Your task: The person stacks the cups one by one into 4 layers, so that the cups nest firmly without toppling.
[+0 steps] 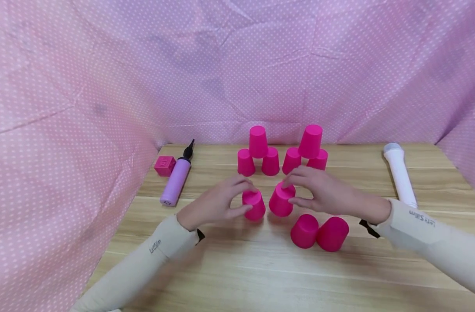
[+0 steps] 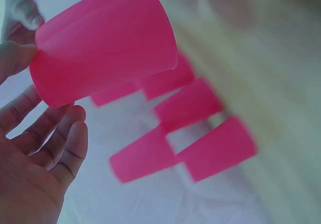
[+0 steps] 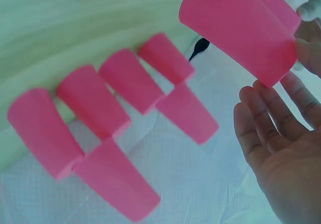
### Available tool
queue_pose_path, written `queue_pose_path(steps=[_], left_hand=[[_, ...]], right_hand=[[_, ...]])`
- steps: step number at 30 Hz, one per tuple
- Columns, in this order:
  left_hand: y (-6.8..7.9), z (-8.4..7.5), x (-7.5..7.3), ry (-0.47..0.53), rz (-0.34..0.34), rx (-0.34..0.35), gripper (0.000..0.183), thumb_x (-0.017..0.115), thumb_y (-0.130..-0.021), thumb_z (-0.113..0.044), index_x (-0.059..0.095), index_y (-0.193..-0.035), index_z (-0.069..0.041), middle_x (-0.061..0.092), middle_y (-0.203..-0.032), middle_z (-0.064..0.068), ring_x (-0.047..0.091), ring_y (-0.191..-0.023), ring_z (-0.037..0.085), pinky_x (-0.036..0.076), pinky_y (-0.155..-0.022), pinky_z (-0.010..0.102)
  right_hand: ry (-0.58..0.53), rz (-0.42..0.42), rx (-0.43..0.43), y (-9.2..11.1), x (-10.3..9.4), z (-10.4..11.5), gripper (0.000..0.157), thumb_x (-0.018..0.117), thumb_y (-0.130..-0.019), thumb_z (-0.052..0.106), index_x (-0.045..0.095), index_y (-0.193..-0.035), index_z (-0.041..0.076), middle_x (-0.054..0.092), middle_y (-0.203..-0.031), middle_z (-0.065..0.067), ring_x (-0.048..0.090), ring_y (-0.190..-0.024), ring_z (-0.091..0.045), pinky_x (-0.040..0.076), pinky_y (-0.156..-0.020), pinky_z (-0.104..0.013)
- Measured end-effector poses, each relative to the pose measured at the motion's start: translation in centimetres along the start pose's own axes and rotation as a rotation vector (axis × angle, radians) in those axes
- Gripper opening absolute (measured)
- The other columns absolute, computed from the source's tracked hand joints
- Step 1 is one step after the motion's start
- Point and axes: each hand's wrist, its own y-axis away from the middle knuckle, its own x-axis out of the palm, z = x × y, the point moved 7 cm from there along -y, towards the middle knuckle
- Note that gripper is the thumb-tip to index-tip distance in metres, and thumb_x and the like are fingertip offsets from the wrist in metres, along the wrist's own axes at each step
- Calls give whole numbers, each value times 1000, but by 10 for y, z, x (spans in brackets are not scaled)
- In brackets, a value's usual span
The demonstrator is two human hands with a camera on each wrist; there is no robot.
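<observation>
Two upside-down pink cups stand side by side in the middle of the table with a narrow gap between them. My left hand [image 1: 221,199] pinches the left cup [image 1: 254,209] near its top, thumb on one side and fingertips on the other. The same grip shows in the left wrist view, where the cup [image 2: 105,48] overlaps its neighbour. Over the right cup [image 1: 281,203], my right hand [image 1: 325,188] holds the upper end between thumb and fingers. In the right wrist view, the fingertips meet that cup [image 3: 241,28] at its narrow end.
Behind the hands are two small pyramids, each with one cup [image 1: 258,141] [image 1: 311,141] on two others. Two more cups [image 1: 304,232] [image 1: 332,235] stand front right. A pink cube [image 1: 165,166] and purple hand pump [image 1: 176,182] lie left, a white microphone-like object [image 1: 400,175] right.
</observation>
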Motion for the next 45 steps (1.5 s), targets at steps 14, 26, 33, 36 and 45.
queue_pose_path(steps=[14,26,33,36,45], left_hand=[[-77,11,-81,-116,-235,98,29,70,-84,-15,61,-109,-4,55,-101,4,49,-92,16,45,-79,29],[-130,37,-110,-156,-349,-34,30,66,-88,-21,61,-112,-4,55,-102,3,51,-91,13,45,-79,24],[-154,59,-98,-152,-223,-206,35,63,-91,-29,59,-120,-10,55,-112,0,51,-99,12,40,-84,17],[-160,67,-92,-117,-197,-237,34,62,-91,-28,58,-120,-11,54,-113,0,51,-101,12,40,-85,16],[-173,79,-85,-97,-136,-318,37,61,-92,-28,56,-124,-12,53,-116,2,50,-103,15,42,-85,18]], right_hand=[[91,-79,239,-50,-53,-65,27,80,-75,13,65,-96,5,63,-88,-4,55,-80,-22,46,-72,-38],[47,-43,460,-65,-45,-125,21,75,-80,13,65,-95,3,63,-90,-10,53,-86,-29,46,-75,-41],[16,1,511,-66,-36,-142,21,75,-81,16,63,-95,5,63,-88,-7,59,-71,-20,49,-69,-35],[9,22,543,-67,-35,-146,23,74,-83,17,63,-98,5,64,-91,-8,60,-72,-21,50,-71,-36],[15,37,562,-68,-33,-150,27,75,-82,19,62,-102,5,63,-97,-9,57,-85,-25,49,-78,-40]])
